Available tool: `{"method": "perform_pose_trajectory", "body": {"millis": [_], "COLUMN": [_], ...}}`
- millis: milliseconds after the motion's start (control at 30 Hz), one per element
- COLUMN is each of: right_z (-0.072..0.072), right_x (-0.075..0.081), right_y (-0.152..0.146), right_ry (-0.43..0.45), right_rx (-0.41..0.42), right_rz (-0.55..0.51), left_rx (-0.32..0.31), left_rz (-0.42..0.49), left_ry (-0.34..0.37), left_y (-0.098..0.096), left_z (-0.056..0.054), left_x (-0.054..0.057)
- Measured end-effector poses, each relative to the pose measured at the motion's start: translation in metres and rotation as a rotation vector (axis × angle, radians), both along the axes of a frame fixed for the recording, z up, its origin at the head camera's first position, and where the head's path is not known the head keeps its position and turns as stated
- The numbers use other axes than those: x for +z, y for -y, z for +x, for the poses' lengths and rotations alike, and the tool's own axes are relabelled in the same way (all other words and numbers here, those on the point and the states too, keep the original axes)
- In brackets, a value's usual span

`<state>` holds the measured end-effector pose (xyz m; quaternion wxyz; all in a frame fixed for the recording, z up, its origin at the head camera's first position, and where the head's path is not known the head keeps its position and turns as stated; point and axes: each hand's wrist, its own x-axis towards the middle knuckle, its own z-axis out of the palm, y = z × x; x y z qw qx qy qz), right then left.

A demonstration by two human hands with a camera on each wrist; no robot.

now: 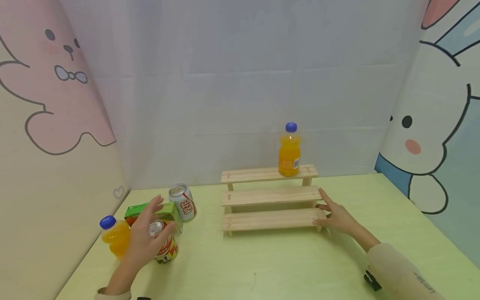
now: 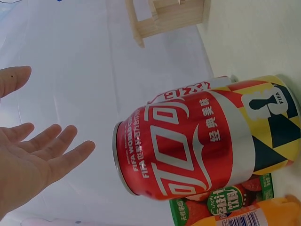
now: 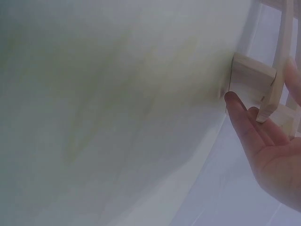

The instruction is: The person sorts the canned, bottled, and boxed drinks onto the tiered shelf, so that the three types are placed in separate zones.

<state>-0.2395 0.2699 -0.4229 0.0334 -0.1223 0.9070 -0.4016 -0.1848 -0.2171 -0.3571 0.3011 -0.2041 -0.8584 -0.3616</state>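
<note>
My left hand hovers over a red and yellow Coca-Cola can, its fingers spread. In the left wrist view a gap shows between the fingertips and the top of the can. At the right end of a three-tier wooden step rack is my right hand. It grips the end of the lowest board, the thumb on one face and fingers on the other. An orange juice bottle with a blue cap stands upright on the top tier, toward the right.
Left of the rack, a white can with red lettering stands behind a green juice carton. Another orange juice bottle is beside the left hand, partly covered by it. A pale curtain hangs behind the table.
</note>
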Motion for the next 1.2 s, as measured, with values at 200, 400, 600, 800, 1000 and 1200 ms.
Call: {"method": "perform_pose_trajectory", "body": {"millis": [200, 400, 600, 800, 1000, 1200], "right_z": [0.001, 0.002, 0.003, 0.003, 0.003, 0.003], "right_x": [0.0, 0.001, 0.002, 0.001, 0.001, 0.002], "right_y": [0.0, 0.001, 0.0, 0.0, 0.001, 0.0], "right_ry": [-0.002, 0.0, -0.009, -0.018, -0.01, -0.008], "right_rx": [0.002, 0.006, 0.008, 0.011, 0.015, 0.011], "right_rz": [-0.001, -0.004, -0.008, -0.007, 0.0, 0.0], "left_rx": [-0.01, -0.023, 0.012, 0.03, 0.1, 0.136], "left_rz": [0.03, 0.048, 0.019, 0.008, 0.006, -0.021], "left_ry": [-0.009, -0.008, -0.084, -0.132, -0.118, -0.212], "left_y": [0.01, 0.019, 0.027, 0.032, 0.039, 0.049], "left_z": [0.004, 0.007, 0.007, 0.009, 0.008, 0.007], "left_x": [0.007, 0.012, 0.013, 0.017, 0.018, 0.019]}}
